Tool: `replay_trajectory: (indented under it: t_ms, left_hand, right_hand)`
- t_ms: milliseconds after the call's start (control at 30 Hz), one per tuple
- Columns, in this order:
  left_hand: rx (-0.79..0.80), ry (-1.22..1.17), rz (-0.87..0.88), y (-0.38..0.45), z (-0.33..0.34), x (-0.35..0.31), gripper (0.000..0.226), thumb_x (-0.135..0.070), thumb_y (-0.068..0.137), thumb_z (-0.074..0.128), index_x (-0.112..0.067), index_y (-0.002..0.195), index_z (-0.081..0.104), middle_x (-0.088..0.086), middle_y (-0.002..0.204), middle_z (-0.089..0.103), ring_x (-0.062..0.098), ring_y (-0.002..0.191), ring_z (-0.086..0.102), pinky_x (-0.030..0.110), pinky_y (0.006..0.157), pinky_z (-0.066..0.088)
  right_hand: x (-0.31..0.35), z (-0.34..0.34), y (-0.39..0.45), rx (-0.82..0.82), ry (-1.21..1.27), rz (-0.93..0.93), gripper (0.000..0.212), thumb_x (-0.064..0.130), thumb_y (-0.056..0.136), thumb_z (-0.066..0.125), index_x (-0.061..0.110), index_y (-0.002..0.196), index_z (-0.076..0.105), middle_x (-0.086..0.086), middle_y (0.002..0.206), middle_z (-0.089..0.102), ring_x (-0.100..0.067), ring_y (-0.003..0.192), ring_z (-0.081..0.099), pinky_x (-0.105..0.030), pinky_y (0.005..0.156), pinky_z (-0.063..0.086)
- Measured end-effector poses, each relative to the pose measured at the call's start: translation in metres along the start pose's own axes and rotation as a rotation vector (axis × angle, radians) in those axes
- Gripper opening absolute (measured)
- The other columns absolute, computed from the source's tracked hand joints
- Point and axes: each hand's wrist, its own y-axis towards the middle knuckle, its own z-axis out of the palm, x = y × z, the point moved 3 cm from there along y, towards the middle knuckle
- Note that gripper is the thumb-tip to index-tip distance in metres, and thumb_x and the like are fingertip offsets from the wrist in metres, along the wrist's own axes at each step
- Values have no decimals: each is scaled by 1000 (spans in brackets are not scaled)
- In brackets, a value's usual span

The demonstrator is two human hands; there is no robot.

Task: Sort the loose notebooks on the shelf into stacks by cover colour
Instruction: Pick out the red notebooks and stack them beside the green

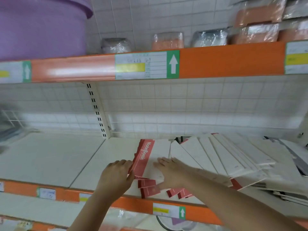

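Head view: I am seeing the red stack (145, 161) lying mid-shelf (50, 157) near the front lip, with its long axis running front to back and its spine to the left. The left hand (116, 177) is gripping its left edge. The right hand (170, 170) is pressing flat on top, fingers straight. White notebooks (216, 154) are fanning out just to the right.

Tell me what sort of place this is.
Most likely a shop. The upper shelf has an orange edge carrying price labels with green arrows, plastic-wrapped goods stand on it, and many matching notebooks lie in bulk on the lower shelf.
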Motion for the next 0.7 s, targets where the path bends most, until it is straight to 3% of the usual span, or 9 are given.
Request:
replay_trajectory:
  t_ms: [133,233,333,400,467,533,600,700]
  left_hand:
    - [42,6,-14,1,7,11,38,-37,82,41,-16,83,73,-7,65,67,11,51,62,26,46,52]
    - [62,1,-18,0,11,14,42,-38,82,39,-16,85,74,-6,66,68,12,51,63,27,47,52]
    - [56,-25,-2,1,9,17,22,-31,78,65,-14,88,74,-5,69,69,13,53,65,28,48,53]
    - [55,-31,-10,0,9,20,25,-21,66,84,-14,88,75,-5,69,70,13,53,65,27,48,52]
    - [47,-23,-23,-2,10,23,31,-19,60,88,-13,87,75,-4,69,70,13,53,65,27,48,53]
    - [39,-11,-29,-5,10,24,32,-18,59,88,-13,88,75,-3,69,70,14,53,65,28,48,53]
    - [45,0,-30,-6,10,25,29,-15,60,85,-12,87,74,-3,67,69,14,51,63,27,46,52]
    - [73,-7,-53,-7,12,28,20,-11,63,70,-10,82,73,-2,62,64,14,47,59,25,42,47]
  right_hand:
    - [0,-3,-2,-40,-27,-39,78,64,88,46,25,151,20,-3,154,29,-24,139,31,-46,115,21]
    - [7,-11,-11,8,-78,-72,64,55,96,40,27,151,22,-5,150,35,-26,133,40,-42,101,38]
    - [9,-18,-16,55,-81,-64,48,41,102,31,27,148,28,-8,143,45,-28,120,52,-41,93,44]
    - [8,-21,-14,32,-96,-62,41,27,102,31,20,141,40,-11,121,61,-25,97,58,-35,75,49]
    - [12,-23,-10,9,-143,-68,31,16,98,37,10,125,51,-8,92,59,-22,77,50,-29,54,34]
    - [21,-24,-6,-10,-188,-49,16,6,93,45,5,107,52,-1,71,42,-18,63,40,-27,47,22]
    - [31,-22,0,-43,-184,-5,22,-4,88,47,4,108,51,0,67,37,-14,55,33,-27,45,19]
    - [32,-29,5,-121,-125,41,54,-11,86,45,5,137,40,-4,78,49,-18,64,42,-27,45,22]
